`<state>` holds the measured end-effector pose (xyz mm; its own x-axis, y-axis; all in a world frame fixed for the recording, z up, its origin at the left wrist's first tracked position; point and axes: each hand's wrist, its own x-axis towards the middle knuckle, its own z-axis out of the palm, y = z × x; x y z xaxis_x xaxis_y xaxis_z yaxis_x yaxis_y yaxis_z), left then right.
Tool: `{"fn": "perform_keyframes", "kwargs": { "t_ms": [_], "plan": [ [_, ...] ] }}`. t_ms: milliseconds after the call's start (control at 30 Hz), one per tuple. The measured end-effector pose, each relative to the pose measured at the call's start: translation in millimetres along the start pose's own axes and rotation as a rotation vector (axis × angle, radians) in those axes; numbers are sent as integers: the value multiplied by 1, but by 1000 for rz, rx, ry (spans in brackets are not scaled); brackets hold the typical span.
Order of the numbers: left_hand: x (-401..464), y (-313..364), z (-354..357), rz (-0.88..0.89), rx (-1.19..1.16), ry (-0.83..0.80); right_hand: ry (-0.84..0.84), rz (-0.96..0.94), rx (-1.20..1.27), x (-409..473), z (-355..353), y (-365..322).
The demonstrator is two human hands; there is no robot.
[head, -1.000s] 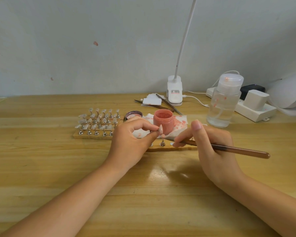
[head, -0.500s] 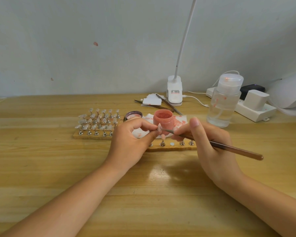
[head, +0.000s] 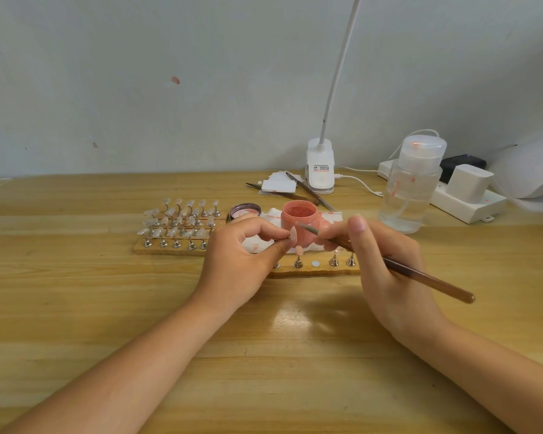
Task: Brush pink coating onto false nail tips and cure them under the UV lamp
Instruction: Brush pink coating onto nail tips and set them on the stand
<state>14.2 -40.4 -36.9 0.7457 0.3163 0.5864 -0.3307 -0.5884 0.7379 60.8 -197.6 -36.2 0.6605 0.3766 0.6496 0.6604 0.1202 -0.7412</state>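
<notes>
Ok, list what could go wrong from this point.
1. The nail tip is only pinched at the left hand fingertips; brush pressure could twist it loose or smear coating on skin.
2. The open pink jar sits right behind both hands; a nudge from the right hand or the brush might tip it.

A pale pink nail tip (head: 293, 234), a coral-pink jar (head: 298, 221), a brown brush (head: 398, 268), a white lamp (head: 319, 170), a pink-stained white tissue (head: 326, 219), a yellow-brown wood-grain table (head: 76, 292).
</notes>
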Motion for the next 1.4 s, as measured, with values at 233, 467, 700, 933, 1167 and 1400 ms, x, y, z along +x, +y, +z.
{"fn": "perform_keyframes", "kwargs": {
  "t_ms": [233,467,700,933,1167,1400],
  "plan": [
    [0,-1,0,-7,-12,7,-11,-59,-60,0,0,-1],
    [-1,0,0,-34,-29,12,-11,-58,-68,-1,-1,1],
    [-1,2,0,-32,-41,10,26,-93,-9,-2,-3,1],
    [-1,4,-1,-4,-63,-4,104,-86,-103,3,-5,5],
    [-1,3,-1,27,-110,-37,-1,-91,-74,-1,-8,3],
    [-1,4,-1,4,-187,-64,-20,-85,-57,-1,-3,3]
  ]
}}
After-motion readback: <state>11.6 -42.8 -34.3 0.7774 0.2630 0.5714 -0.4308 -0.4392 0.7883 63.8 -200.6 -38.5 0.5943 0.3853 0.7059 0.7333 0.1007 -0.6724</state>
